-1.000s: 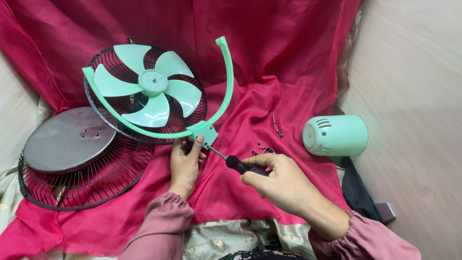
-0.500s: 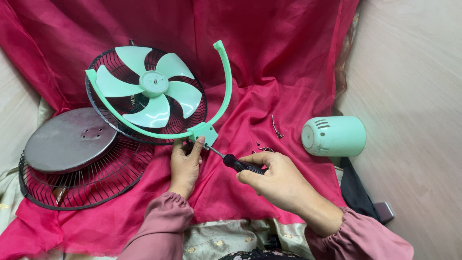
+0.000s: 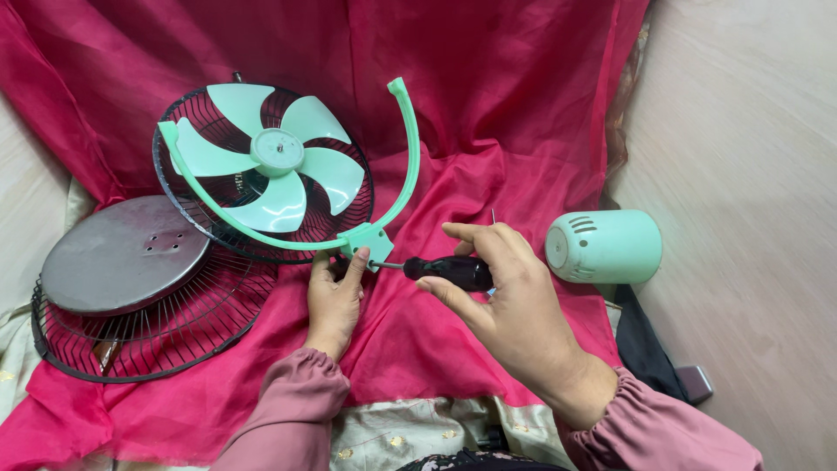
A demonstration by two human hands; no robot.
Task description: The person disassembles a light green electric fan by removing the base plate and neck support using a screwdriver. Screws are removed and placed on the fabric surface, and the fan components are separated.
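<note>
Two pink sleeves (image 3: 288, 410) come in from the near edge over a cream cloth (image 3: 410, 432). Past them, the left hand (image 3: 334, 296) lies on the red cloth (image 3: 488, 131), its fingers (image 3: 356, 266) pressed together and laid against the square mount (image 3: 368, 242) of a mint bracket (image 3: 397, 166), thumb on the mount's other side. Right of it the right hand (image 3: 514, 296) pinches the black handle of a screwdriver (image 3: 449, 270) between thumb and fingers; the tool lies nearly level, its thin shaft pointing left with the tip at the mount. Just behind that hand a few small screws (image 3: 493, 216) lie on the cloth, mostly hidden. Further right a mint motor cover (image 3: 603, 246) lies on its side at the cloth's edge, well apart from the fan. To the left, a grey round base (image 3: 126, 253) rests on a black wire grille (image 3: 148, 336) lying flat. Beyond the left hand the bracket curves up in a half ring around the second grille (image 3: 349, 196), in which sits the mint blade (image 3: 275, 155) with five vanes. Farthest off, the red cloth rises in folds.
</note>
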